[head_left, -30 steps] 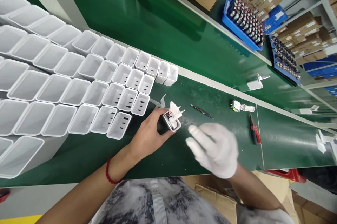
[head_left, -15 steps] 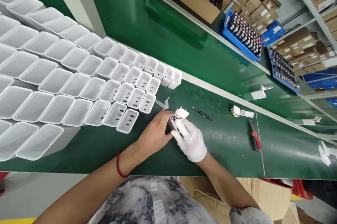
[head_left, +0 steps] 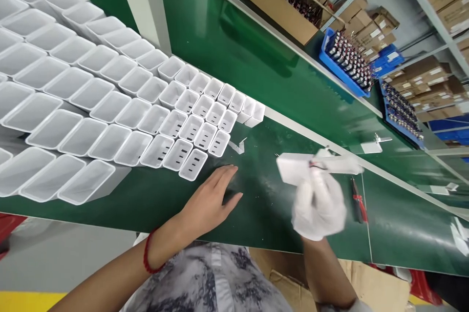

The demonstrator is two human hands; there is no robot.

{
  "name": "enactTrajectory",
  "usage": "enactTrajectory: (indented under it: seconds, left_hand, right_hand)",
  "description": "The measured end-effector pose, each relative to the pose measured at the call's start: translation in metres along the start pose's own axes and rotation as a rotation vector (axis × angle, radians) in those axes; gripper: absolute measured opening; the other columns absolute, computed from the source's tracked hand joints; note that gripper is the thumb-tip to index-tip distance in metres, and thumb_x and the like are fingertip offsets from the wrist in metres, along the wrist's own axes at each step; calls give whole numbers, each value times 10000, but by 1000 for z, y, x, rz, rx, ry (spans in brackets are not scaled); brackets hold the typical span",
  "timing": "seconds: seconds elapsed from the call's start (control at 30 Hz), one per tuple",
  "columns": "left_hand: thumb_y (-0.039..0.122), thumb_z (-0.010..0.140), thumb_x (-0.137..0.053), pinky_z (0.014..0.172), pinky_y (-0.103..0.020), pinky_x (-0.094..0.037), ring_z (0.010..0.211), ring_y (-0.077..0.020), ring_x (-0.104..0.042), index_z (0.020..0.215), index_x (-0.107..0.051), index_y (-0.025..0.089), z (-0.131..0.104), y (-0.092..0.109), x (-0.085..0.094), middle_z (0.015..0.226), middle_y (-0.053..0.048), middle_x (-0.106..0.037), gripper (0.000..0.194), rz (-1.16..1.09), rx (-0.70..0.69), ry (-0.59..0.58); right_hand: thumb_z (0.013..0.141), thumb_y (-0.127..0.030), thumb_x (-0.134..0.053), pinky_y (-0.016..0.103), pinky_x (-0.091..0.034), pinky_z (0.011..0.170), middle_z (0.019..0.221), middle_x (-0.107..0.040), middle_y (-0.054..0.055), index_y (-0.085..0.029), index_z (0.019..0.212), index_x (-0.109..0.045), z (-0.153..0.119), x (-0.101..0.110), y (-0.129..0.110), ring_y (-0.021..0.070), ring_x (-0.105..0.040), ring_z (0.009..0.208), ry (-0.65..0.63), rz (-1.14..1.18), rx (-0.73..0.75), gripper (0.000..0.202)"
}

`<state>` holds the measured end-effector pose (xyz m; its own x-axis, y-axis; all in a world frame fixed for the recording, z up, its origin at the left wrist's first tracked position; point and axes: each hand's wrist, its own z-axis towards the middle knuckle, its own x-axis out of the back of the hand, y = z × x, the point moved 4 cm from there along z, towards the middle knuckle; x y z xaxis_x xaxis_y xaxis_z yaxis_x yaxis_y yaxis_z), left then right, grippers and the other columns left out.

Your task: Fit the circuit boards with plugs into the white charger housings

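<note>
A white case (head_left: 293,168) sits in the closed fingers of the gloved right hand (head_left: 319,204), above the green bench (head_left: 262,224). The bare left hand (head_left: 207,202), loosely open, holds nothing near rows of white tubs (head_left: 110,182); pliers (head_left: 358,198) lie right of both. Beyond, a blue tray (head_left: 342,78) stands before shelving (head_left: 421,6) with cardboard boxes (head_left: 427,86).

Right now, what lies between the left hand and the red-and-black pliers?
In the head view, the gloved right hand, gripping a white plastic casing, is between the left hand and the pliers, with green benchtop on either side.
</note>
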<state>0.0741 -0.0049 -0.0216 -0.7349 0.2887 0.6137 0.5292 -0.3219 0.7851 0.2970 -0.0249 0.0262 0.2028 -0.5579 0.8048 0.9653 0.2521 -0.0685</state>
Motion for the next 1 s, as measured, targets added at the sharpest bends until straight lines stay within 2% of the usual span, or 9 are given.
enactTrajectory:
  seconds: [0.1,0.2,0.4,0.53,0.63,0.73,0.87,0.93,1.0]
  left_hand:
    - [305,958,-491,1020,-421,-532,1283,-267,-552,1381,-377,205,1,-3,-1,1355,-141,-575,450,1,-18,9]
    - [274,958,-480,1012,-405,-539,1274,-259,-561,1359,-411,189,4,-3,0,1338,-140,-591,416,6,-33,14]
    - [267,957,-474,1011,-404,-541,1274,-258,-560,1347,-440,168,3,-5,-2,1338,-136,-596,404,45,-68,46]
    - [290,959,-474,980,-385,-561,1260,-254,-573,1336,-462,177,2,-8,-3,1336,-123,-600,393,62,-78,47]
    - [302,956,-480,965,-376,-571,1246,-254,-585,1321,-481,185,3,-8,-4,1328,-115,-607,382,75,-89,59]
    - [298,956,-484,966,-375,-571,1232,-253,-596,1297,-499,181,5,-7,-3,1306,-117,-621,361,98,-109,87]
    - [300,959,-483,946,-368,-585,1211,-250,-614,1298,-501,187,5,-7,-4,1289,-111,-636,358,114,-128,89]
    - [300,960,-482,941,-364,-588,1214,-250,-613,1301,-500,203,4,-9,-4,1291,-101,-640,355,117,-128,90]
    - [297,957,-486,941,-364,-589,1216,-252,-613,1294,-508,215,2,-10,-4,1289,-92,-644,347,118,-130,99]
  right_hand:
    - [917,-189,-531,333,-580,707,1106,-664,120,-291,1471,-373,-7,-30,-9,237,-674,906,-95,34,83,585]
    - [921,-172,-521,371,-593,727,1106,-672,136,-275,1503,-323,-7,-49,-19,258,-679,946,-171,88,85,623]
    - [854,-213,-673,394,-587,861,1267,-651,75,-360,1443,-424,-16,-36,-8,252,-678,1079,-120,359,-136,656]
    - [861,-284,-672,449,-576,890,1250,-654,86,-344,1501,-308,-20,-31,7,253,-689,1057,-69,498,-290,739]
    - [811,-424,-717,433,-590,824,1273,-615,133,-292,1529,-249,-10,-35,6,259,-684,1013,-168,433,-233,867]
    - [862,-452,-635,383,-585,778,1152,-659,122,-251,1470,-396,2,-44,2,243,-680,956,-313,357,-200,684]
    - [929,-439,-504,368,-573,820,1154,-656,101,-217,1415,-461,17,-49,15,224,-660,988,-348,722,-613,536]
    - [946,-458,-424,354,-585,705,1134,-648,99,-208,1398,-459,27,-50,21,210,-667,878,-353,1035,-817,517]
    - [957,-448,-338,327,-560,580,1135,-636,100,-216,1343,-500,40,-50,22,193,-649,776,-400,1261,-922,478]
